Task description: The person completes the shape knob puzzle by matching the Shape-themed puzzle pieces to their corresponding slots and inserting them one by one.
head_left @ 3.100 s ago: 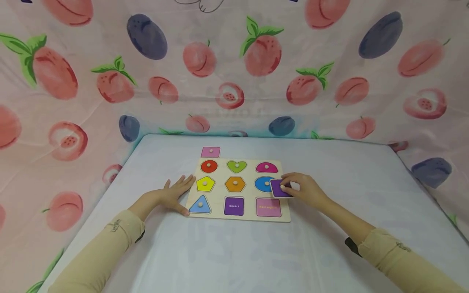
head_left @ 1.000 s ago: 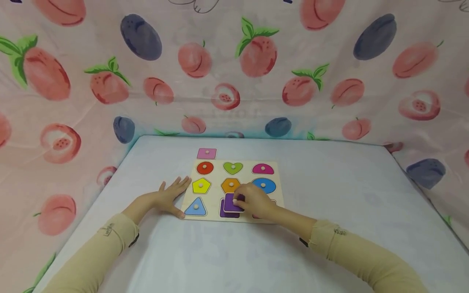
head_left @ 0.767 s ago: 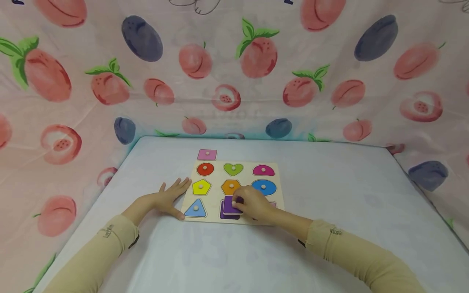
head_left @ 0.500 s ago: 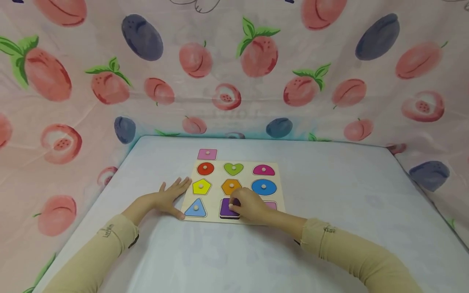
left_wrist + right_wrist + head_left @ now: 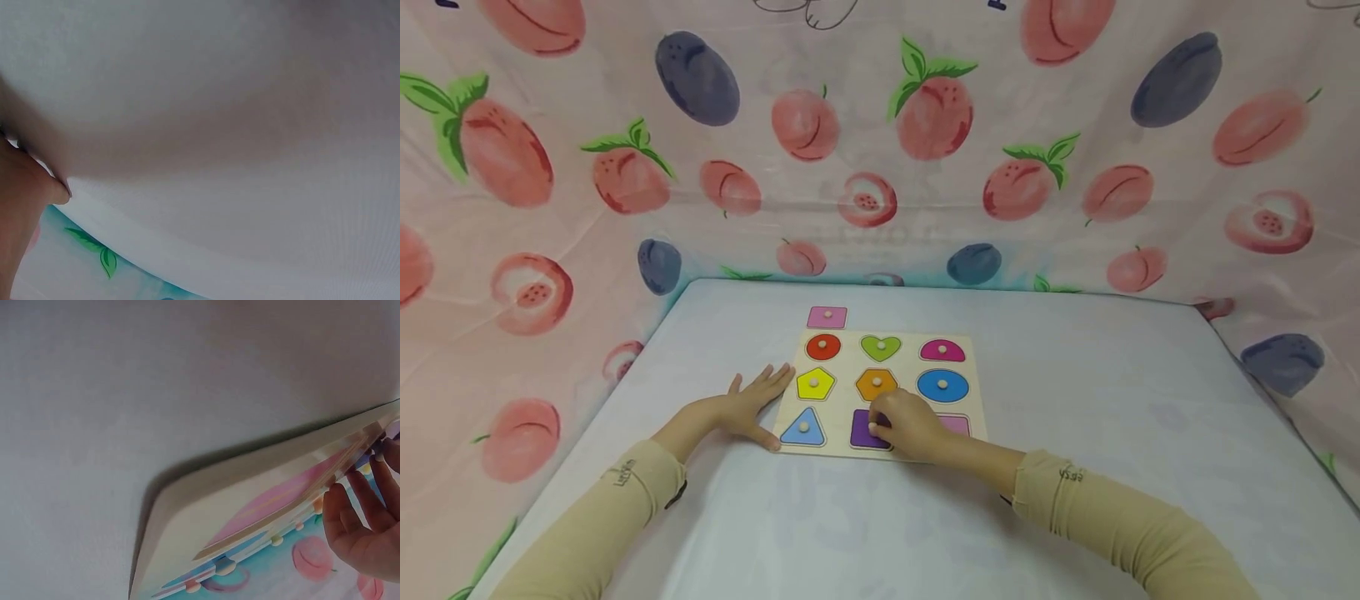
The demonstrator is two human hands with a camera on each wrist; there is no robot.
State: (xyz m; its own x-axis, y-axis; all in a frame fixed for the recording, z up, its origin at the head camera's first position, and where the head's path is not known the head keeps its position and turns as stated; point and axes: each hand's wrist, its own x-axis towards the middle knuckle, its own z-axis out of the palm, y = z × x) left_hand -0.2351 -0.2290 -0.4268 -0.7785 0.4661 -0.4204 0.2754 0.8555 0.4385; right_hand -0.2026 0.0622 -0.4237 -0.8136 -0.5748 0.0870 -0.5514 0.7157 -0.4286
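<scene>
A wooden peg puzzle board lies on the white-covered table. My right hand pinches the small knob of the purple square piece, which sits in the square slot of the front row. That hand partly covers the pink rectangle slot; in the right wrist view my right hand is bent over the board's far part. With fingers spread, my left hand rests along the board's left edge, thumb at the near corner. Only part of my left hand shows in the left wrist view.
Behind the board's far left corner lies a pink rectangle piece with a knob. Other knobbed pieces fill the board, among them a blue triangle, an orange hexagon and a blue oval. A fruit-print cloth hangs behind the table.
My right hand has carried the purple square from the board's right side to the square slot and lowered it in. The left hand has stayed at the board's left edge.
</scene>
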